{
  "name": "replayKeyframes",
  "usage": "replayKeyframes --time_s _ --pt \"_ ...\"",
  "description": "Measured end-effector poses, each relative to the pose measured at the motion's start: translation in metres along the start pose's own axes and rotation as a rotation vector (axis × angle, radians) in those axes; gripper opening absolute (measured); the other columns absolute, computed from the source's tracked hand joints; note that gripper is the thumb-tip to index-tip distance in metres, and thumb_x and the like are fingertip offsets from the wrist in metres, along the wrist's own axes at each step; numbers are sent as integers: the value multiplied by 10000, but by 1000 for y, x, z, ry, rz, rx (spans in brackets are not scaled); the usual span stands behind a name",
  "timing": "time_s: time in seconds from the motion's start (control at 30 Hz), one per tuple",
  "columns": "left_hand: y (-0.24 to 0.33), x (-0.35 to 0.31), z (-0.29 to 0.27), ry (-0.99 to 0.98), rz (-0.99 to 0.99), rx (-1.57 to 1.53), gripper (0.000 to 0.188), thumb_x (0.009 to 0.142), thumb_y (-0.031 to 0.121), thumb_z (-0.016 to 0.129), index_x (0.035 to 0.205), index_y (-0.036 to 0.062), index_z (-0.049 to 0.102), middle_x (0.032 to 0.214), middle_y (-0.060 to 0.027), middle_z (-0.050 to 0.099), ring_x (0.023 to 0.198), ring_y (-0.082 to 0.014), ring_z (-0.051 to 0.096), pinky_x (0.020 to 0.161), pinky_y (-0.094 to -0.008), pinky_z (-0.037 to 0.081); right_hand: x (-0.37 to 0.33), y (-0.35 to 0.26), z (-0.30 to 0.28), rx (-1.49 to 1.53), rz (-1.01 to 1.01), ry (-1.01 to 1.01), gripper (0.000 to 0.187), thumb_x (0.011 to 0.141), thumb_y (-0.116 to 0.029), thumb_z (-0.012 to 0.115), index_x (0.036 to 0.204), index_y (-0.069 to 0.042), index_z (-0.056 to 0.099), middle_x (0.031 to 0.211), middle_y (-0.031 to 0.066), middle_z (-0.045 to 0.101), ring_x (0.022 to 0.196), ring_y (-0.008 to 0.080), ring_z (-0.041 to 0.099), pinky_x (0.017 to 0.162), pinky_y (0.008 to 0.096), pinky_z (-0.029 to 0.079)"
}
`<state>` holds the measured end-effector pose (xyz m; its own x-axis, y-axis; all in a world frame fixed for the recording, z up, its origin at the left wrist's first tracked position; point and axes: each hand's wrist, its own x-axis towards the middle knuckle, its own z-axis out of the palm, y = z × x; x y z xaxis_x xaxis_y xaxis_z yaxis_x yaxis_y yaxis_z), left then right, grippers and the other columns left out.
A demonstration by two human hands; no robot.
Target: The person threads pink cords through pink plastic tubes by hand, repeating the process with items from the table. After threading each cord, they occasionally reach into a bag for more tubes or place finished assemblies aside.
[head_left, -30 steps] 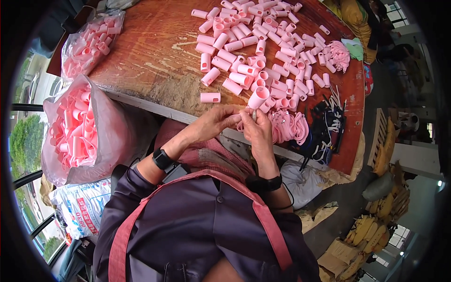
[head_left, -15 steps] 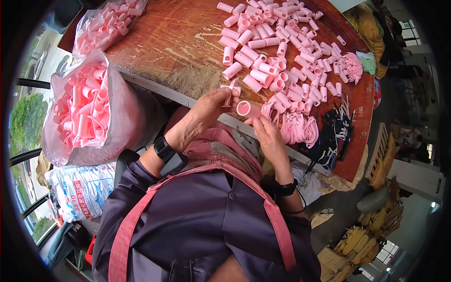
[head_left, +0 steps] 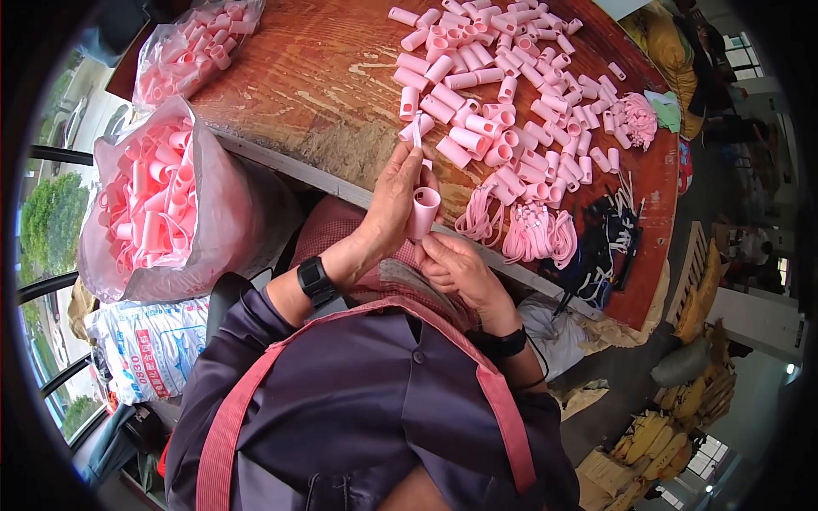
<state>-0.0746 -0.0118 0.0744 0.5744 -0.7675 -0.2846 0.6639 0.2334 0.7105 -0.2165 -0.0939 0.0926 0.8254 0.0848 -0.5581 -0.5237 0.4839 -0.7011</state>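
My left hand (head_left: 394, 198) is closed around a short pink plastic tube (head_left: 421, 223), with the open round end facing up. A narrow light-pink strip (head_left: 417, 129) sticks up from between its thumb and fingers. Just below the tube's lower end, my right hand (head_left: 464, 271) has its fingertips pinched together; anything between them is too small to make out. Beyond both hands, many loose pink tubes (head_left: 479, 126) with side holes lie heaped on the wooden table (head_left: 315, 77). Right of the hands are bundles of pink cord (head_left: 540, 234).
On the left stands a large plastic bag (head_left: 228, 213) full of pink pieces, with a smaller bag (head_left: 192, 55) of tubes behind it. Black and white cords (head_left: 596, 247) lie at the table's right. The table's front edge (head_left: 281, 163) runs just beyond my lap.
The tube has tipped more upright and moved left, into my left hand. My right hand has shifted down and left, its fingers curling in below the tube.
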Motion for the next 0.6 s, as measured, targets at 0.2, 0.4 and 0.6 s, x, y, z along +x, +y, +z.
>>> replayKeyframes --time_s 0.2,0.4,0.6 --pt "14 7 24 50 161 -13 297 1007 358 331 1039 109 489 505 -47 430 333 -177 417 293 -282 328 0 11 -6 248 -93 -106 328 1025 -328 397 816 -78 438 587 -88 242 466 11 189 414 180 144" --pt "85 38 -23 228 538 67 363 996 378 302 1029 84 512 534 -48 440 381 -149 436 344 -282 358 -34 20 -20 141 -34 -134 330 1032 -312 379 798 -83 415 593 -80 241 466 17 186 414 183 144" --pt "81 0 -1 219 453 403 371 986 368 341 1058 64 541 581 -24 452 432 -114 410 376 -251 344 -9 10 -20 331 -168 -74 327 1036 -304 361 810 -77 423 609 -68 264 466 20 206 417 182 163"
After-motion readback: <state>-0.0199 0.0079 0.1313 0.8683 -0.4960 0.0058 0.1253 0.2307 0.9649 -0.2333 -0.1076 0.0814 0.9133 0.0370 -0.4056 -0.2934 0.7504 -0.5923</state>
